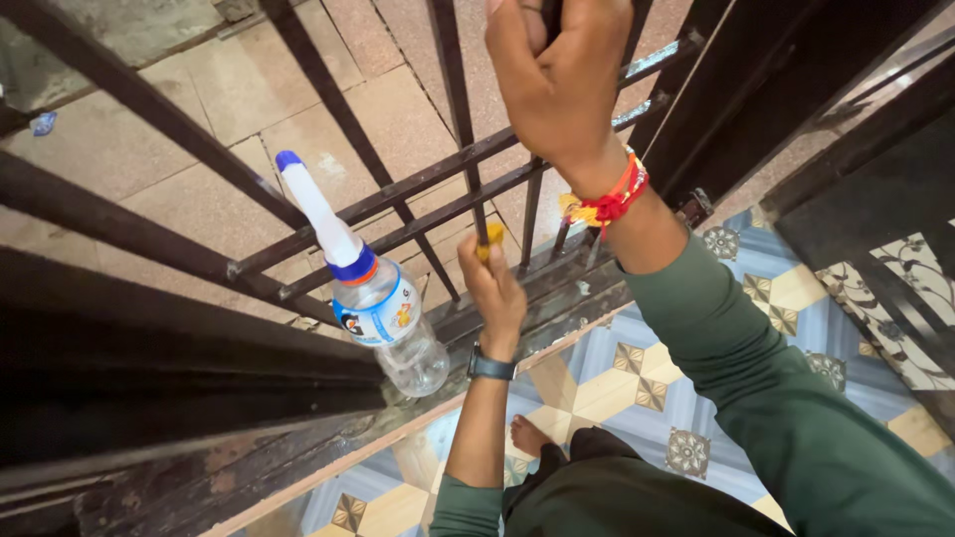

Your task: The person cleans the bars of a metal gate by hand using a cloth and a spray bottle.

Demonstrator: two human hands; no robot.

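My right hand (557, 85) is wrapped tight round an upright bar of the dark metal gate (328, 214), fingers fully closed on it near the top edge of view. My left hand (494, 288) is lower down, fingers pinched narrow on a small yellow piece (488, 237), which looks like a scrap of cloth or abrasive, though it is too small to tell which. That piece sits against a thin upright bar just above the gate's bottom rail (298, 438). A clear plastic bottle with a long white nozzle and blue tip (383, 308) leans on that rail, just beside my left wrist, nozzle tilted up through the bars.

I judge I am mid-rub on the lower stretch of that bar. The next move calls for steady pressure along the bar while the right hand braces me, and care not to knock the bottle off the rail.
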